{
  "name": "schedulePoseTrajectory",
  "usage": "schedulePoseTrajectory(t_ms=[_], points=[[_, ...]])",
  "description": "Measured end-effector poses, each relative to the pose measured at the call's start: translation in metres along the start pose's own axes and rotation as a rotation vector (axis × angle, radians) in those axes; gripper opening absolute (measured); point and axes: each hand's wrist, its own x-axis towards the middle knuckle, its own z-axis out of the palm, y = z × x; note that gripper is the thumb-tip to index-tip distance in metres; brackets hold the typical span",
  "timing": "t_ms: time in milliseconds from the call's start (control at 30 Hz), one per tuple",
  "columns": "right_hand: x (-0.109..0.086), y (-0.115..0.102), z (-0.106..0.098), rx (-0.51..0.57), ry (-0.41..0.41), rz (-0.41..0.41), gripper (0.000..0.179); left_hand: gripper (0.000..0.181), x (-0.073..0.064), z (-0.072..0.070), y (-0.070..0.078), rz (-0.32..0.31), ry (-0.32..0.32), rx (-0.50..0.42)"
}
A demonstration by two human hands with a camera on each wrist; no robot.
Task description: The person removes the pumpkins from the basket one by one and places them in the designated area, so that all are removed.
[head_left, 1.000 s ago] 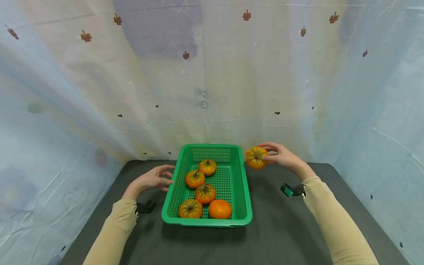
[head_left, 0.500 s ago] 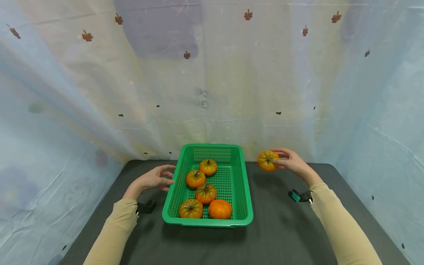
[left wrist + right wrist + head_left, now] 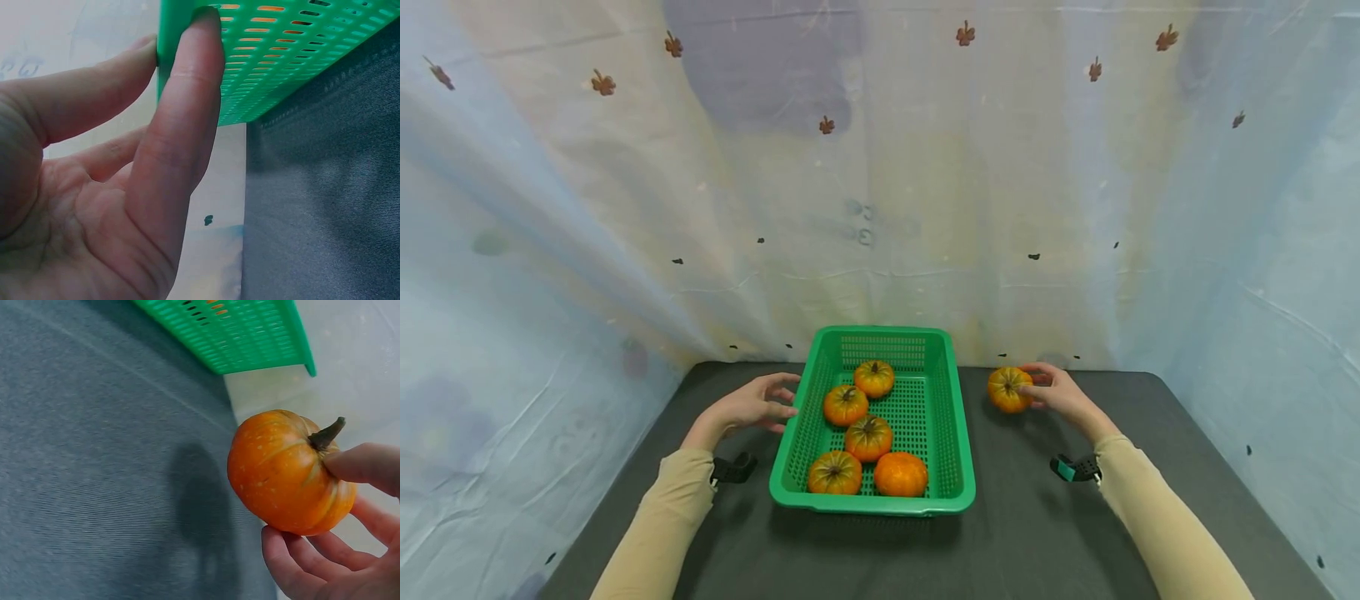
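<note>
A green perforated plastic basket (image 3: 966, 467) sits mid-table, holding several small orange pumpkins, such as the bright orange one (image 3: 900, 474). My left hand (image 3: 752, 406) is at its left side; in the left wrist view the thumb (image 3: 119, 84) meets the rim's edge while a finger (image 3: 169, 137) lies against the outer wall, the rim between them. To the right of the basket, my right hand (image 3: 1063, 392) holds another small pumpkin (image 3: 281, 472) with a stubby stem, thumb near the stem and fingers underneath. Its shadow falls apart from it, so it looks slightly above the table.
Dark grey cloth covers the table (image 3: 1022, 517). A pale sheet (image 3: 917, 183) with small brown and black marks hangs behind and along both sides. A black strap (image 3: 733, 468) is at the left wrist, another strap (image 3: 1075, 468) at the right.
My right hand has carried the pumpkin rightward from beside the basket's rim, then lowered it toward the table. The left hand and basket have stayed in place.
</note>
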Motion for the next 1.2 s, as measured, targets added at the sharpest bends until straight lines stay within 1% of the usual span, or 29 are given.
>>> schedulePoseTrajectory(t_ms=[200, 367, 433, 600, 733, 833, 933, 1200], points=[[0.001, 0.011, 0.009, 0.015, 0.037, 0.034, 0.055, 0.075, 0.000, 0.001, 0.000, -0.003, 0.006, -0.004], [-0.001, 0.020, 0.014, 0.087, 0.047, 0.071, 0.057, 0.074, 0.001, 0.003, -0.002, -0.015, 0.017, -0.009], [-0.002, 0.023, 0.016, 0.127, 0.059, 0.089, 0.058, 0.075, 0.001, 0.003, -0.002, -0.017, 0.018, -0.011], [-0.003, 0.028, 0.021, 0.180, 0.107, 0.133, 0.059, 0.076, -0.001, 0.003, 0.000, -0.010, 0.018, -0.008], [-0.003, 0.030, 0.023, 0.209, 0.124, 0.147, 0.059, 0.077, -0.001, 0.002, -0.001, -0.007, 0.017, -0.001], [-0.003, 0.031, 0.025, 0.218, 0.123, 0.141, 0.062, 0.077, -0.001, 0.002, -0.001, -0.006, 0.014, 0.001], [-0.003, 0.032, 0.026, 0.230, 0.141, 0.143, 0.062, 0.077, -0.001, 0.002, 0.000, 0.002, 0.005, 0.001], [-0.002, 0.036, 0.028, 0.280, 0.209, 0.142, 0.059, 0.075, -0.002, 0.002, 0.001, -0.005, 0.018, 0.000]])
